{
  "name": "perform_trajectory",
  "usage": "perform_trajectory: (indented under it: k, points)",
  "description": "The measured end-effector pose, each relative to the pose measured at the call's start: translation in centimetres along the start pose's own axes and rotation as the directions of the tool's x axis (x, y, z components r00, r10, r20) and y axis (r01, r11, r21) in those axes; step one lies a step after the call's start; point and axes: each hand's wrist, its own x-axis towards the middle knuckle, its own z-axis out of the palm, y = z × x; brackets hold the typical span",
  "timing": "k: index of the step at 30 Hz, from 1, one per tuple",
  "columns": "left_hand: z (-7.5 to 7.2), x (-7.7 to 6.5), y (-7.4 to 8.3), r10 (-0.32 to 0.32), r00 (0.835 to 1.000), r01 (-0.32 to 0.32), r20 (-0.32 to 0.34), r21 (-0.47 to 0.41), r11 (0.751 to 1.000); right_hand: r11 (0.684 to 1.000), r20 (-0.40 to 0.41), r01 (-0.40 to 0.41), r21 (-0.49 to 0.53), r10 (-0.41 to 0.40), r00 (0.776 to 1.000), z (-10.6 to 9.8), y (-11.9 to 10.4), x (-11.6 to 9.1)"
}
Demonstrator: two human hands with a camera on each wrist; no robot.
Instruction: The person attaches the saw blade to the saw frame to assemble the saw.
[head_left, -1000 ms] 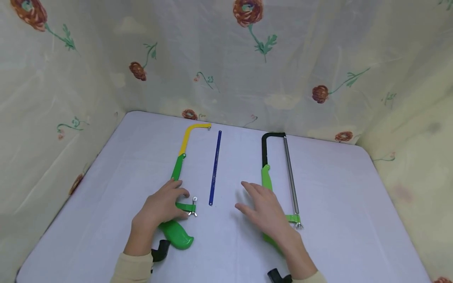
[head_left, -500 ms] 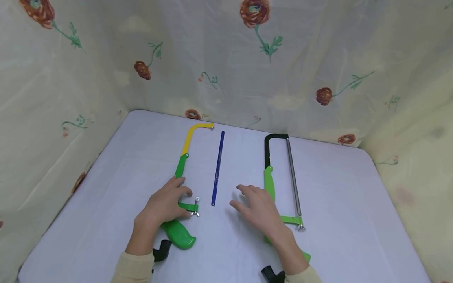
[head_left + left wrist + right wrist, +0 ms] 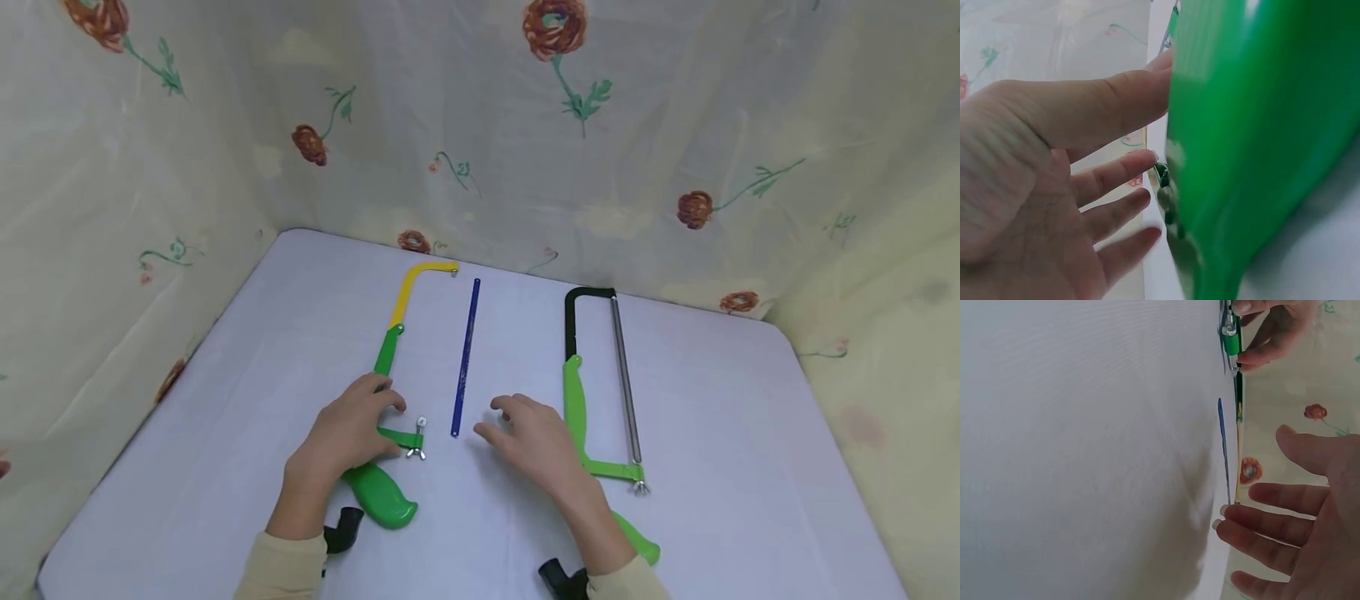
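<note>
While hacksaws (image 3: 574, 400) flank the blade (image 3: 466, 358), the left hand (image 3: 343, 429) overlaps one.

At seven o'clock we see a smooth, glossy green handle (image 3: 384, 497) and a shiny metal wing nut (image 3: 416, 454); at four, a grey metal bar (image 3: 625, 375). The tablecloth (image 3: 712, 467) is matt fabric; the creased curtain (image 3: 495, 117) at twelve may be plastic.

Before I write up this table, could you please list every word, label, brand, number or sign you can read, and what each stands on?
No text is readable.
Blue blade: faint pale marks, too small to read.
Green-and-yellow saw frame: none I can make out.
Black-and-green saw: likewise none.
</note>
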Motion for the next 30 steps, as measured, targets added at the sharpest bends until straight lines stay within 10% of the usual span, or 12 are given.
perform_trajectory:
  k: [30]
  points:
    - [0.0, -0.1, -1.2, -0.065, 0.998, 0.062, -0.017, -0.136, 0.989, 0.995, 0.08, -0.097, -0.006, 0.097, 0.992, 2.5, -3.1, 2.1]
